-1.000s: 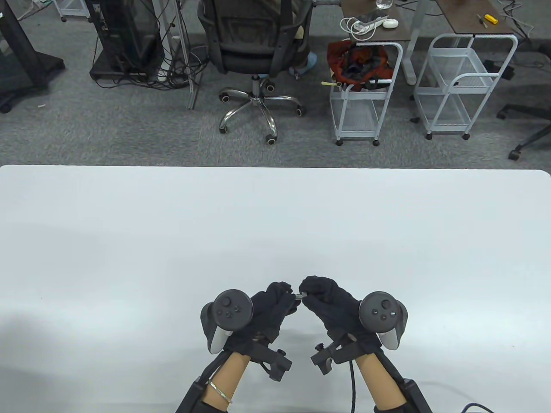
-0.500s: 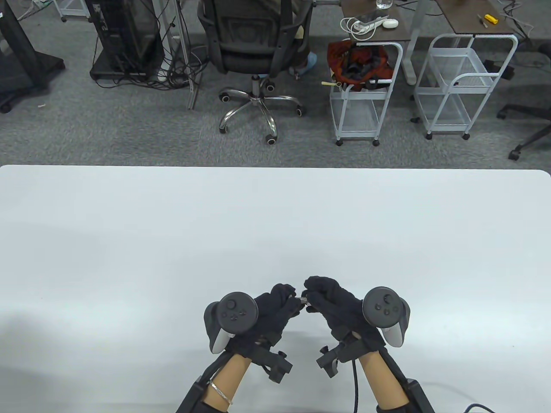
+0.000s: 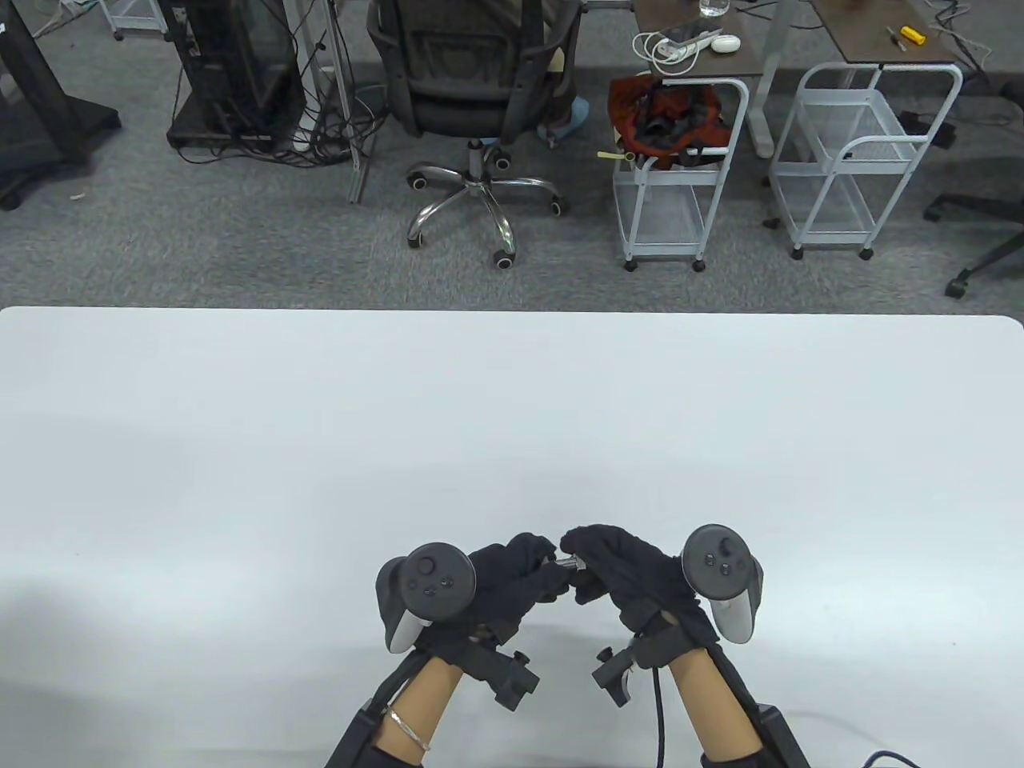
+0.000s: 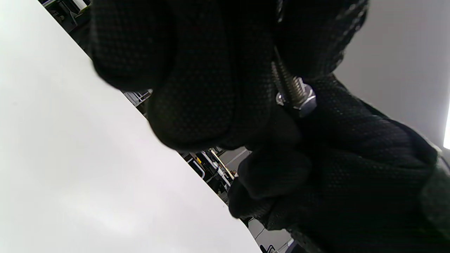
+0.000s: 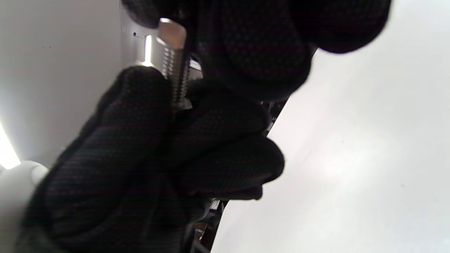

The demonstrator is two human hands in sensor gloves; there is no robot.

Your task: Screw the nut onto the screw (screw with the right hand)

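In the table view my two gloved hands meet near the table's front edge. A short silver screw (image 3: 569,562) spans the gap between them. My left hand (image 3: 542,562) grips the screw's far end. The threads (image 4: 289,83) come out of its fingers in the left wrist view. My right hand (image 3: 581,554) pinches the hex nut (image 4: 301,102), which sits on the threaded shaft. In the right wrist view the nut (image 5: 171,31) is at my right fingertips (image 5: 246,49), and the screw's shaft (image 5: 177,80) runs down into my left hand's fingers. The screw's head is hidden.
The white table (image 3: 512,416) stretches far and to both sides of the hands. Beyond its far edge stand an office chair (image 3: 480,88) and two white wire carts (image 3: 680,176).
Both hands have drifted slightly right and toward the front edge. My right wrist has rolled, with its tracker turning, while the fingers stay on the nut. The left hand keeps its grip.
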